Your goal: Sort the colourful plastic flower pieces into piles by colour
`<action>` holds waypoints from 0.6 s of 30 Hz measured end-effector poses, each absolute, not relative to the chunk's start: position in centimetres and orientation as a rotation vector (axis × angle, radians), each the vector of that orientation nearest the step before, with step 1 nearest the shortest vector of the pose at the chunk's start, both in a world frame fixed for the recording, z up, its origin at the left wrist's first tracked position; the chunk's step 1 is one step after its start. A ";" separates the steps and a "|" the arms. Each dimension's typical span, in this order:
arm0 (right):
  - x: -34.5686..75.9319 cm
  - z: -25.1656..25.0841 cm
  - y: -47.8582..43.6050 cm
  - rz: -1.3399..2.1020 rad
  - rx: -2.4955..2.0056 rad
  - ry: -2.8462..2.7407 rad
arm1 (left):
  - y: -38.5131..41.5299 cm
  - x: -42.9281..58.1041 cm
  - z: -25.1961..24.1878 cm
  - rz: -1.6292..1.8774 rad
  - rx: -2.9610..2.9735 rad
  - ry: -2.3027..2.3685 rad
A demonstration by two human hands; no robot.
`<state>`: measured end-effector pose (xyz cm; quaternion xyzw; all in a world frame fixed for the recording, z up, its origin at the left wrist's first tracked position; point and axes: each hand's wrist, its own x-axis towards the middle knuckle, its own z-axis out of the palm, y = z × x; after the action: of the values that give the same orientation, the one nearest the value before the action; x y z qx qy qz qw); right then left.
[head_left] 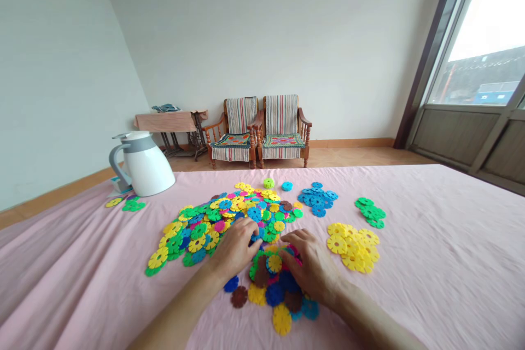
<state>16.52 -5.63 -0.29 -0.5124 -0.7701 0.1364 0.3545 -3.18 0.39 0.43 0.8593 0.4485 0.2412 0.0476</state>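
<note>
**Both hands on a spread of plastic flower discs**

A pink cloth (430,262) covers the table and fills the lower half of the frame. Behind it, at centre, two striped wooden armchairs (262,131) stand side by side against the wall. A white jug (145,164) sits on the cloth at the left.

The mixed pile of discs (221,219), in many colours, spreads across the middle of the cloth, reaching down to the hands at lower centre. The left hand (235,249) rests palm down on the pile's lower edge, its fingers bent, with the tips among the pieces. Whether they pinch one cannot be told. The right hand (311,268), just beside it, lies palm down over the lower discs with its fingers stretched nearly flat, gripping nothing that shows.

Right of the hands lies a yellow heap (355,246). Above it lie a blue heap (318,199) and a smaller green heap (371,213), each apart from the others. A brown disc (239,296) lies alone below the left wrist.
</note>
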 end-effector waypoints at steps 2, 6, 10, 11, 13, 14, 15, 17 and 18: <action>16.5 -0.4 -5.5 0.327 -1.313 -1.954 | 0.4 -3.3 0.7 0.775 2.628 1.402; 16.3 -0.7 -5.3 0.289 -1.315 -1.906 | 0.2 -3.0 1.4 0.951 2.538 1.443; 15.8 -1.2 -5.1 0.351 -1.271 -1.818 | -0.7 -2.1 1.4 1.065 2.312 1.280; 15.7 -1.2 -5.0 0.375 -1.263 -1.791 | -1.0 -1.9 1.3 1.060 2.266 1.226; 15.5 -1.3 -4.9 0.416 -1.260 -1.756 | -1.4 -1.5 1.1 1.031 2.219 1.141; 15.6 -1.3 -4.7 0.425 -1.272 -1.744 | -1.5 -1.4 1.0 1.020 2.219 1.123; 15.8 -1.3 -4.5 0.424 -1.296 -1.727 | -1.6 -1.4 0.9 1.010 2.234 1.120; 16.5 -1.2 -4.0 0.398 -1.368 -1.670 | -1.4 -1.6 0.8 1.009 2.296 1.144; 17.1 -1.2 -3.6 0.377 -1.410 -1.635 | -1.2 -1.8 0.8 1.015 2.333 1.165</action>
<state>17.14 -3.60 -1.20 -0.5721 -0.6634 0.1532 0.4574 -1.80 -1.22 0.76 0.8216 0.4101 0.3573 0.1707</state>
